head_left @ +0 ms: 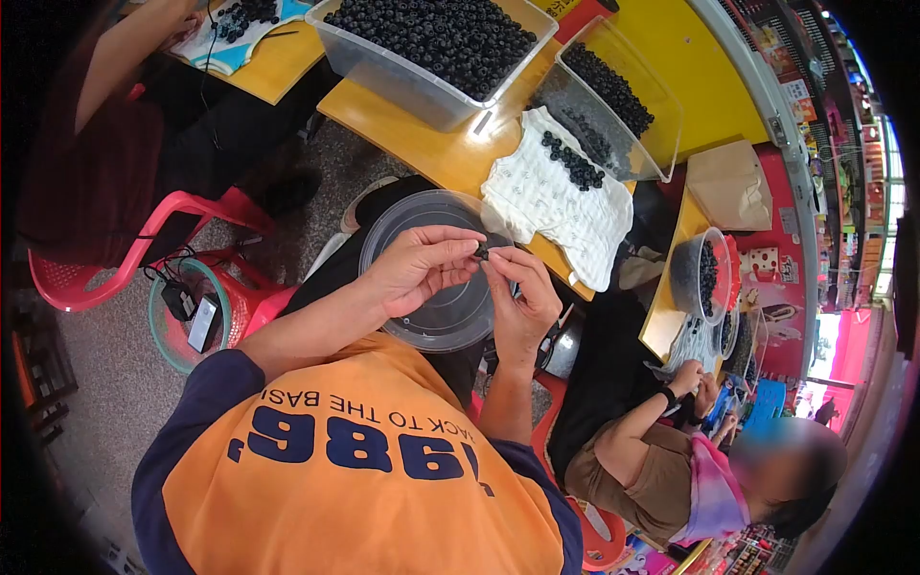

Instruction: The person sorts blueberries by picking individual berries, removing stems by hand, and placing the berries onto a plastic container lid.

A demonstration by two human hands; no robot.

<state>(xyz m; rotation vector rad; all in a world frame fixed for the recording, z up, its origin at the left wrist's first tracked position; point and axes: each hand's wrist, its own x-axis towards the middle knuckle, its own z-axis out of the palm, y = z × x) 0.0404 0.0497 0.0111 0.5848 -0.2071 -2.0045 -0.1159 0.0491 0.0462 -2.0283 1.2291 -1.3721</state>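
Note:
Above my lap, my left hand pinches a small black part between thumb and fingertips. My right hand meets it from the other side, its thumb and forefinger closed on the same piece. The part's exact kind is too small to make out. Beneath both hands a round clear plastic tub or lid rests on my lap. Just beyond them, a white cloth hangs over the table edge, with several similar black parts lying on it.
A big clear bin of black parts stands on the yellow table, beside a tilted clear container. Co-workers sit left and right. On the floor, a mesh basket holds a phone, near a red chair.

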